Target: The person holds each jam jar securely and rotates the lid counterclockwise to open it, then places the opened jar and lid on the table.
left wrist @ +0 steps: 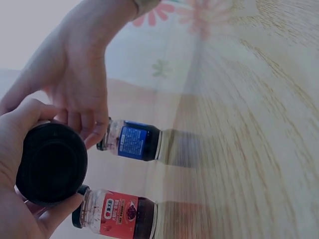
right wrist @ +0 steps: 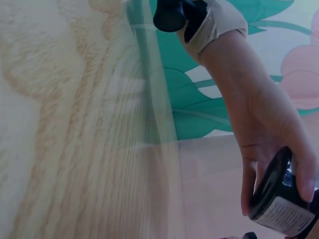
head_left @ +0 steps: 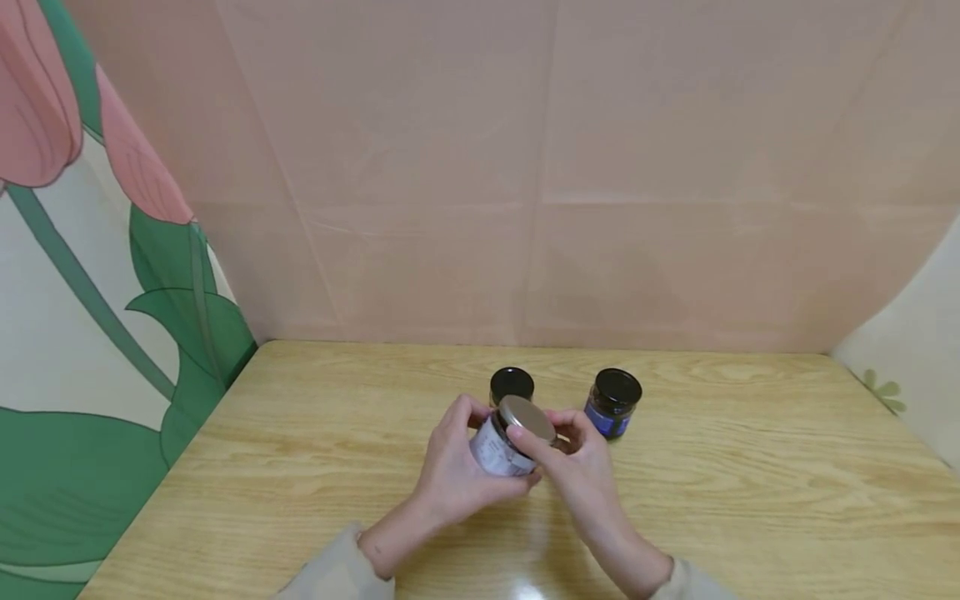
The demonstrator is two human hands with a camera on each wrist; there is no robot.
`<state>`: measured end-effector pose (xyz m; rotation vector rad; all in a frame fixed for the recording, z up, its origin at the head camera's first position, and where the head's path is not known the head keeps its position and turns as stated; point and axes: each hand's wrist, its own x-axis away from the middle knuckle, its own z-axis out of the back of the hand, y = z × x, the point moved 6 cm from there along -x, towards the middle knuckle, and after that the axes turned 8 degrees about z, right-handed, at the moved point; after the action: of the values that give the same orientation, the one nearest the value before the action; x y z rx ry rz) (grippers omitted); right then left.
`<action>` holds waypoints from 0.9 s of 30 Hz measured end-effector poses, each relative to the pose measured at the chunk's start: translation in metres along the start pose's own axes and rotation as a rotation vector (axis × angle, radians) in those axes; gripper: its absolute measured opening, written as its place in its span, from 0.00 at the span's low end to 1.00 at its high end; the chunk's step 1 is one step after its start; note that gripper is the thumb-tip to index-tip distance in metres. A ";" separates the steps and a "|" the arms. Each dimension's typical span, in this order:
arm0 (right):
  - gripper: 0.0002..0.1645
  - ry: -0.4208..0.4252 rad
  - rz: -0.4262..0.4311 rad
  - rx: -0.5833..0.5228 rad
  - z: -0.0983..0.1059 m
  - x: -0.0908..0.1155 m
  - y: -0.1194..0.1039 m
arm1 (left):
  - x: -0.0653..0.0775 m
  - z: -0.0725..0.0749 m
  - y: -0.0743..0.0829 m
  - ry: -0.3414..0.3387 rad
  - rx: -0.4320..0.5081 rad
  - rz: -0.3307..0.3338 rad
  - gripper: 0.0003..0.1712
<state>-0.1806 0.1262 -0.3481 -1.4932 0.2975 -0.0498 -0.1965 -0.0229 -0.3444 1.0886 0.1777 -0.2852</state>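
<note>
Above the table, my left hand (head_left: 452, 477) grips a jar (head_left: 497, 452) with a pale printed label, its fingers wrapped round the body. The jar is tilted, and its dark round base (left wrist: 52, 162) faces the left wrist view. My right hand (head_left: 591, 471) holds the brownish metal lid (head_left: 531, 417) at the jar's top, thumb on the near side and fingers on the far side. Whether the lid is loose cannot be told. Just behind the held jar stands a black-lidded jar (head_left: 512, 382); in the left wrist view, its red label (left wrist: 118, 214) shows.
Another black-lidded jar (head_left: 613, 406), with a blue label, stands upright to the right behind my right hand. The wood-grain table (head_left: 750, 475) meets a pinkish cloth backdrop (head_left: 420, 275) at its far edge. A flower-patterned cloth (head_left: 82, 358) hangs on the left.
</note>
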 end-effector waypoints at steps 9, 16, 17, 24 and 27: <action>0.22 -0.062 0.048 -0.007 0.004 -0.003 0.001 | -0.002 0.000 -0.003 -0.105 0.189 0.031 0.36; 0.21 -0.127 0.069 -0.059 0.005 -0.005 0.002 | -0.003 -0.001 -0.006 -0.194 0.303 0.065 0.35; 0.21 -0.137 0.075 -0.071 0.005 -0.005 0.002 | -0.002 -0.002 -0.007 -0.207 0.307 0.074 0.35; 0.22 -0.223 0.142 -0.120 0.004 -0.006 0.002 | -0.002 -0.002 -0.012 -0.297 0.328 0.123 0.33; 0.23 -0.283 0.180 -0.149 0.003 -0.006 0.002 | -0.001 -0.002 -0.013 -0.345 0.345 0.127 0.33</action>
<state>-0.1859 0.1303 -0.3485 -1.5924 0.2082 0.3321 -0.2016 -0.0270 -0.3561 1.3657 -0.2575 -0.3937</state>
